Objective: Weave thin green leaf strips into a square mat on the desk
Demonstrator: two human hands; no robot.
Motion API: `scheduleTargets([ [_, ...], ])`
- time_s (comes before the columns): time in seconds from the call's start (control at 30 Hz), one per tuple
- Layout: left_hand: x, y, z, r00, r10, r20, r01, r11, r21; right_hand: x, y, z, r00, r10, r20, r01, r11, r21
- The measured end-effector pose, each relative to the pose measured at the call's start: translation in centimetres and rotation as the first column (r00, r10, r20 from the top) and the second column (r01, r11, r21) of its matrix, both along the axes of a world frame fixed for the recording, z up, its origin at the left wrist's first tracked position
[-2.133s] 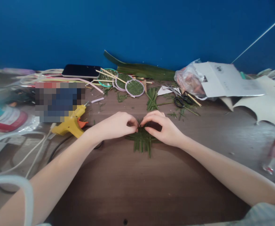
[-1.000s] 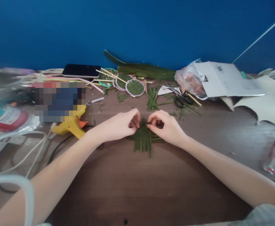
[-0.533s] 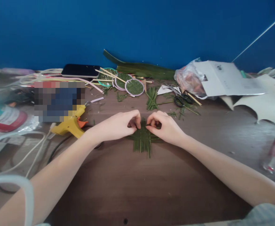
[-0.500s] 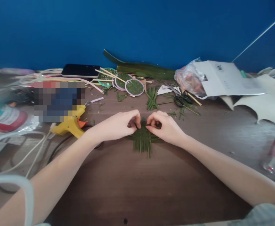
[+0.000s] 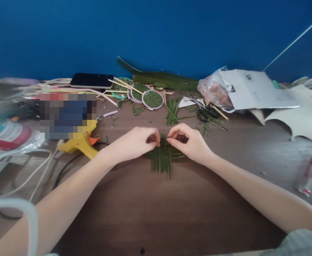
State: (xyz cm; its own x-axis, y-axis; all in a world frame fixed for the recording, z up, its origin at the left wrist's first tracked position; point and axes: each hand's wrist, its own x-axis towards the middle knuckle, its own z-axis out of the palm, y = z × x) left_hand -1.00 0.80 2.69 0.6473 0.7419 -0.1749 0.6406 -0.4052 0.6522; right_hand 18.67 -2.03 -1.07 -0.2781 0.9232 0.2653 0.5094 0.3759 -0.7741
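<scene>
A small woven mat of green leaf strips lies on the brown table, its loose ends fanning toward me and out to both sides. My left hand is closed in a pinch at the mat's far left part; what sits between its fingertips is hidden. Opposite it, my right hand pinches thumb to forefinger on a thin leaf strip, just above the mat's far right part. Behind the hands rests a crossed bundle of leaf strips.
Yellow glue gun and cables lie at left, near a bottle. Along the back are a phone, round leaf-filled discs, a long leaf, scissors, a plastic bag and white card.
My right hand has lifted and shifted slightly right, its fingers opening out into a clearer pinch. My left hand has barely moved, and the mat stays in place.
</scene>
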Motion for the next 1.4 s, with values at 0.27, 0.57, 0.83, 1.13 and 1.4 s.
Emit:
scheduleTargets([
  [0.27,0.8,-0.7,0.0,1.000,0.027,-0.008,-0.026,0.997,0.079,-0.4,-0.2,0.5,0.989,0.083,-0.126,-0.086,0.996,-0.015],
  [0.57,0.8,-0.7,-0.2,0.998,0.059,0.000,-0.058,0.991,0.123,-0.4,0.0,0.9,0.999,0.019,0.044,-0.022,0.996,0.081],
  [0.83,0.6,-0.5,0.1,0.996,0.075,-0.039,-0.072,0.994,0.080,-1.0,0.4,-0.4,0.923,-0.069,0.379,0.027,0.993,0.114],
  [1.13,0.4,-0.2,-0.1,0.998,0.057,-0.029,-0.055,0.996,0.075,-1.2,0.4,-0.3,0.917,-0.087,0.390,0.053,0.994,0.097],
  [1.4,0.4,-0.3,0.0,0.998,0.065,-0.025,-0.063,0.996,0.069,-1.0,0.4,-0.4,0.918,-0.079,0.388,0.045,0.994,0.097],
])
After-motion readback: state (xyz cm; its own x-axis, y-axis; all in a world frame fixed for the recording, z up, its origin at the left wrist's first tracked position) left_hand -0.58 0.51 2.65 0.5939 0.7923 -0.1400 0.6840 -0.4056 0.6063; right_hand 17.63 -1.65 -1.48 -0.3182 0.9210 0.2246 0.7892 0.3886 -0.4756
